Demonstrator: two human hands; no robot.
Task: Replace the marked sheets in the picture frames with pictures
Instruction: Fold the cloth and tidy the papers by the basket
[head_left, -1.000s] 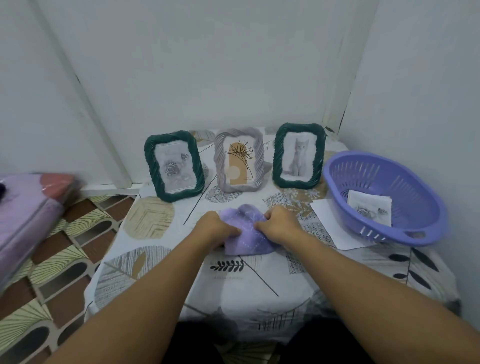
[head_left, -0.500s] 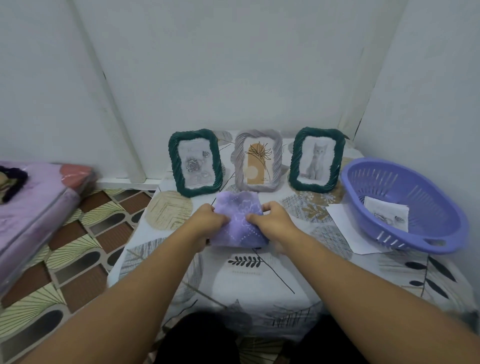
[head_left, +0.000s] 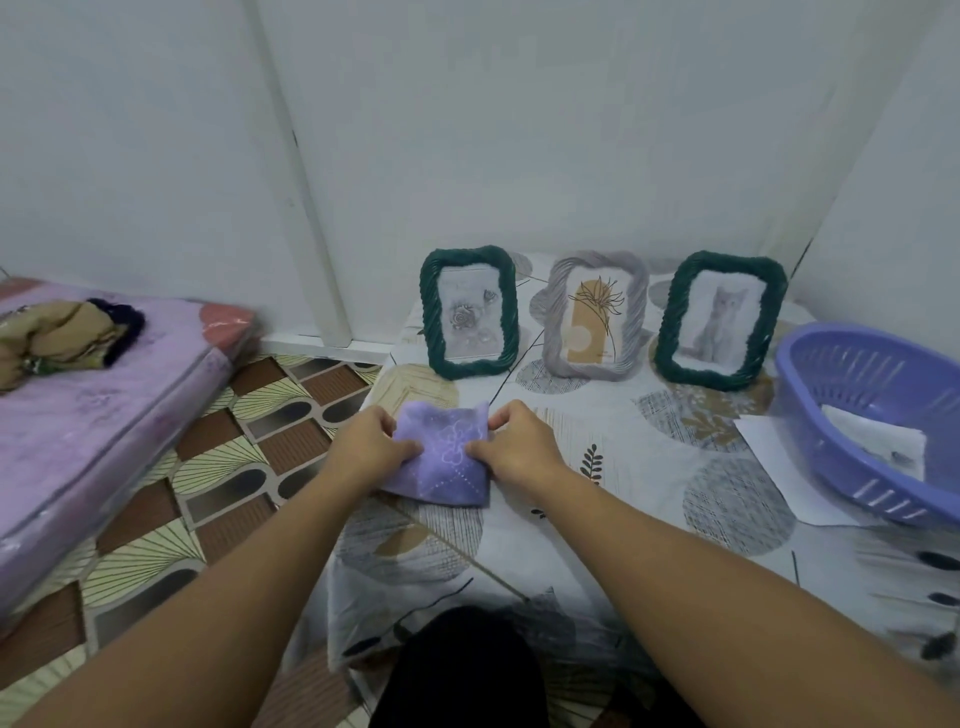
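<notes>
1. At the far left, a purple mattress (head_left: 88, 415) lies on a patterned tiled floor (head_left: 249, 457), with a bundle of tan and dark cloth (head_left: 62, 332) on top of it.
2. To its right is a low table under a leaf-print tablecloth (head_left: 623, 545), set against white walls.
3. Near the table's left edge, the left hand (head_left: 363, 449) and the right hand (head_left: 514, 447) each pinch a side of a folded purple cloth (head_left: 447, 462) that rests on the tablecloth, fingers curled around its edges.
4. Along the far side stand three upright picture frames: a green frame (head_left: 470, 312) showing grey roses, a grey frame (head_left: 595, 317) showing a plant drawing, and a second green frame (head_left: 719, 319) showing a cat.
5. At the right edge, a purple basket (head_left: 852, 364) holds a sheet of paper (head_left: 878, 441) with a picture too blurred to make out.
6. A white sheet (head_left: 779, 467) lies flat, partly under the basket.
</notes>
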